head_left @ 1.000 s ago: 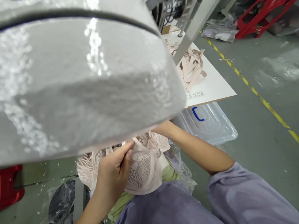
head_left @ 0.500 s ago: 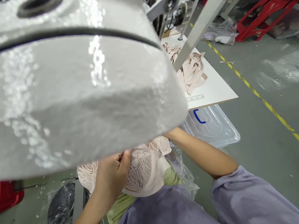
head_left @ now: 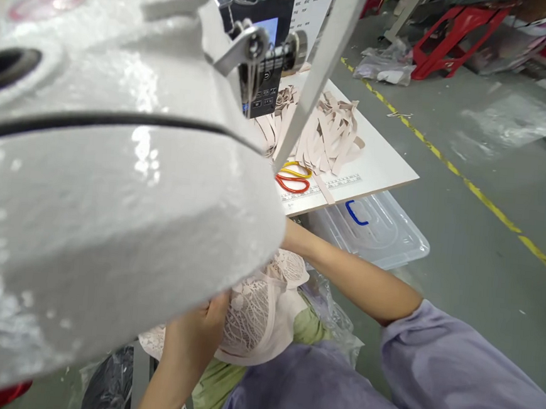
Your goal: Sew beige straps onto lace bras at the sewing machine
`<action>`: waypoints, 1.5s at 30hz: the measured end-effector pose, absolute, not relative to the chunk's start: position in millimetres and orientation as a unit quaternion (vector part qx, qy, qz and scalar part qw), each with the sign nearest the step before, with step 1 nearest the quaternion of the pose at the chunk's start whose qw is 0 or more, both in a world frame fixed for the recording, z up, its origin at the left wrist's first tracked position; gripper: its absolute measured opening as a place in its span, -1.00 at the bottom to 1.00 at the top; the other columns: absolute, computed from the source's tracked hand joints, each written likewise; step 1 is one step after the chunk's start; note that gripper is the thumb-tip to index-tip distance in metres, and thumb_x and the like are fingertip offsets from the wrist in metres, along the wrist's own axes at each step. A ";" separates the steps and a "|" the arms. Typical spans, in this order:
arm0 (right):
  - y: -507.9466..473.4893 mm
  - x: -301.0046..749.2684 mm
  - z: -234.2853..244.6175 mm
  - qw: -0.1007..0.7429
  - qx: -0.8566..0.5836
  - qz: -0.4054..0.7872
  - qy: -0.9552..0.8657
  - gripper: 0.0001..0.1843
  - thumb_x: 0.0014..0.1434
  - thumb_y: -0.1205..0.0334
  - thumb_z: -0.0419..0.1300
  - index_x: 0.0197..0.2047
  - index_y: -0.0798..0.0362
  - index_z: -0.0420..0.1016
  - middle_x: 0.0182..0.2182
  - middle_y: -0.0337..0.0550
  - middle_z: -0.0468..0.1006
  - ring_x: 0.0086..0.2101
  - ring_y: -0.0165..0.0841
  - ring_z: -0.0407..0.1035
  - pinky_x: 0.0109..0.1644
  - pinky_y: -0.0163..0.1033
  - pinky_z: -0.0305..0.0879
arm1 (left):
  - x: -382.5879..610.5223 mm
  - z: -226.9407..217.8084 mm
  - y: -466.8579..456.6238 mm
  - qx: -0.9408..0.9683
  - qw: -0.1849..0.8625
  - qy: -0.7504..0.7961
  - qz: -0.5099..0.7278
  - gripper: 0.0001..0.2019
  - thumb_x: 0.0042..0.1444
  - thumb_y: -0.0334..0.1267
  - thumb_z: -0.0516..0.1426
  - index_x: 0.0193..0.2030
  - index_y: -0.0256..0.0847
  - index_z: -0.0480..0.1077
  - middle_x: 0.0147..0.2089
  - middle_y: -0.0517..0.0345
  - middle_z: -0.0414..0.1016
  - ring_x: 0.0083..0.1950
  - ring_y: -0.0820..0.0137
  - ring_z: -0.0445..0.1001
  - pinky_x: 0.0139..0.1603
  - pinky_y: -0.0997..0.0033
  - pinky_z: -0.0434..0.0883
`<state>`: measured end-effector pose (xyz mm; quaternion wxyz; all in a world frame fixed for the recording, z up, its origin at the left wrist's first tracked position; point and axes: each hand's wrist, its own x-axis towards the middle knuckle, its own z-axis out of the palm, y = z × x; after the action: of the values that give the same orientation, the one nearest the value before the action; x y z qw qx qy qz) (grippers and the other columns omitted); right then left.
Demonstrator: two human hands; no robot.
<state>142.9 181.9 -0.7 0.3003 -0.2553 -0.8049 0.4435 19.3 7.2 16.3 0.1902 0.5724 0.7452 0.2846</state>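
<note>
A pale pink lace bra (head_left: 250,316) drapes over my lap beneath the sewing machine head (head_left: 123,237). My left hand (head_left: 199,328) is closed on the bra beside a lace cup, with its fingertips hidden by the machine head. From the right my forearm (head_left: 343,270) reaches in under the machine. The right hand itself is out of sight behind the machine head, so what it touches does not show. The needle area is hidden too.
Pale fabric strips (head_left: 330,133) and scissors with red and yellow handles (head_left: 294,184) lie on the white table (head_left: 389,169). Below is a clear plastic box lid (head_left: 388,239). A control panel (head_left: 266,46) stands behind the machine. Red stools (head_left: 456,42) are farther off.
My view has shifted, so the machine head sits lower and farther left, and the scissors and control panel now show. My left hand keeps its grip on the bra.
</note>
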 end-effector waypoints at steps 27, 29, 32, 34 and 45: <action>182.4 136.7 -15.3 0.317 -0.218 0.480 -0.789 -0.97 0.11 0.37 0.22 -0.35 0.13 0.42 -0.15 -0.08 0.44 -0.23 -0.33 0.34 -0.19 -0.26 0.30 | 22.7 22.0 -0.4 0.565 0.156 0.760 0.280 -0.70 0.29 -0.14 0.06 -0.06 -0.12 0.60 -0.14 0.12 0.69 -0.15 0.25 0.66 -0.12 0.34 0.55; 180.4 134.8 -17.0 0.321 -0.233 0.466 -0.791 -0.97 0.10 0.38 0.23 -0.34 0.13 0.43 -0.18 -0.10 0.45 -0.27 -0.36 0.33 -0.21 -0.27 0.28 | 22.5 22.1 -2.4 0.570 0.144 0.762 0.270 -0.71 0.29 -0.15 0.06 -0.07 -0.11 0.61 -0.16 0.13 0.69 -0.19 0.27 0.66 -0.17 0.37 0.55; 178.5 132.1 -19.0 0.320 -0.252 0.446 -0.797 -0.91 0.11 0.31 0.28 -0.29 0.12 0.48 -0.17 -0.12 0.46 -0.36 -0.41 0.30 -0.22 -0.26 0.26 | 23.7 21.0 -4.5 0.561 0.121 0.774 0.269 -0.71 0.29 -0.15 0.05 -0.09 -0.08 0.61 -0.20 0.16 0.69 -0.23 0.28 0.66 -0.25 0.40 0.54; 178.2 130.9 -20.3 0.321 -0.255 0.437 -0.801 -0.90 0.12 0.29 0.29 -0.28 0.12 0.48 -0.14 -0.12 0.47 -0.38 -0.43 0.30 -0.23 -0.26 0.26 | 25.1 19.1 -5.2 0.556 0.113 0.775 0.279 -0.71 0.29 -0.16 0.05 -0.09 -0.10 0.61 -0.20 0.15 0.69 -0.21 0.29 0.66 -0.23 0.40 0.54; 176.7 135.0 -19.5 0.341 -0.241 0.444 -0.793 -0.95 0.09 0.37 0.25 -0.33 0.11 0.44 -0.13 -0.06 0.47 -0.18 -0.30 0.36 -0.20 -0.25 0.29 | 27.1 10.2 -7.9 0.587 0.112 0.748 0.288 -0.72 0.31 -0.21 0.05 -0.03 -0.16 0.58 -0.12 0.07 0.68 -0.13 0.27 0.66 -0.07 0.35 0.56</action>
<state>135.0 176.7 -19.5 0.3407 -0.2405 -0.7931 0.4440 27.1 -7.9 10.2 0.1120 0.5871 0.7483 0.2876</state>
